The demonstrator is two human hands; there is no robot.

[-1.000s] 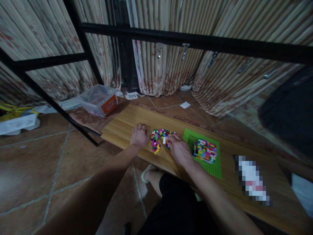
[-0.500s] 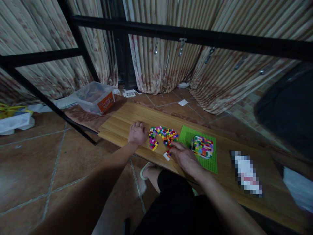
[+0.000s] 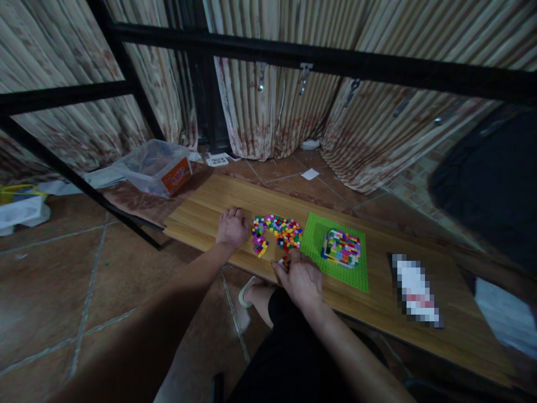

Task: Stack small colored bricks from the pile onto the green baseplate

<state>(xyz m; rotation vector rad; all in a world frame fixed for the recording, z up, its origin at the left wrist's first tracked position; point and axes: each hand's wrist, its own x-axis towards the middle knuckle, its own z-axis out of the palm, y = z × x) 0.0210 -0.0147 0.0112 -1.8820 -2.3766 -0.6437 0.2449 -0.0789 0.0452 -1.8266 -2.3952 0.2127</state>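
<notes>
A heap of small coloured bricks (image 3: 277, 228) lies on a low wooden board (image 3: 201, 215). My left hand (image 3: 232, 226) rests on the board just left of the heap, fingers curled loosely, holding nothing that I can see. My right hand (image 3: 298, 274) sits at the board's near edge below the heap, its fingers bent over a few loose bricks (image 3: 285, 261); whether it grips one is hidden. To the right lies a green baseplate (image 3: 314, 235) carrying a multicoloured brick block (image 3: 341, 247).
A clear plastic box (image 3: 156, 167) with an orange label stands on the floor at the board's far left. A black metal frame (image 3: 293, 56) crosses above. Striped curtains hang behind. A pixelated white object (image 3: 414, 290) lies on the board's right. My knee is under the board.
My right hand has drawn back from the heap to the board's near edge, taking a white brick with it, which is now out of sight. My left hand has stayed put.
</notes>
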